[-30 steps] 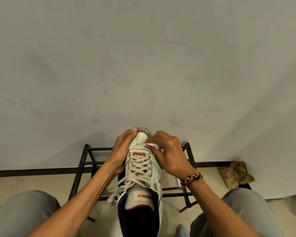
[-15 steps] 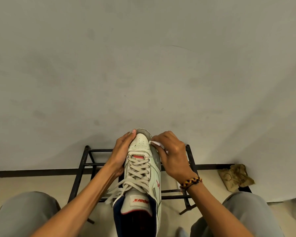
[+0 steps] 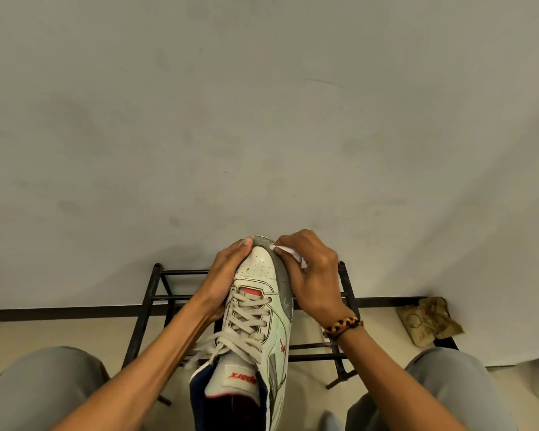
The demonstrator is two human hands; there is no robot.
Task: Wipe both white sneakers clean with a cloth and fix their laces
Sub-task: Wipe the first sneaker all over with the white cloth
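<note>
Gripping the white sneaker (image 3: pixel 255 309) along its side, the left hand (image 3: pixel 223 279) holds it toe-up above the black rack (image 3: pixel 151 301); the right hand (image 3: pixel 316 275) pinches a white cloth (image 3: pixel 288 251) against the toe's grey edge.

His right hand (image 3: pixel 316 283) covers most of the cloth (image 3: pixel 288 251); the sneaker (image 3: pixel 255 325) heel runs off the bottom edge.
</note>
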